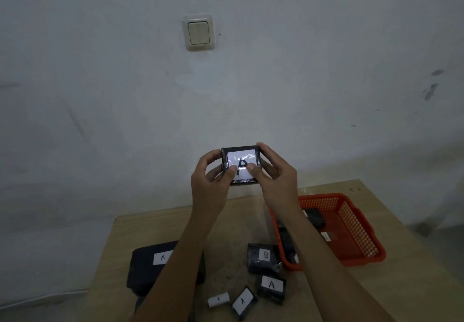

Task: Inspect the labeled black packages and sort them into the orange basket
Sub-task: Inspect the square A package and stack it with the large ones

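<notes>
Both hands raised above the far edge of the desk (155, 223), in front of the bare wall. Left hand (211, 178) and right hand (273, 176) together grip a small black package (240, 164) by its short sides, fingers curled behind it, both thumbs pressing the front; its white label, marked "A", faces the person. Package held clear of the desk, open air all round it. Orange basket (356, 221) sits at the right of the desk, near the far right corner; its mesh walls enclose several black packages, partly hidden by the right forearm, count unclear. On the desk below the arms: a large black package labelled "A" (150, 264) at left, a package marked "B" (262, 257) touching the basket's near left corner, two more "A" packages and a small white roll toward the near edge. Light switch (198, 32) on the wall above.
</notes>
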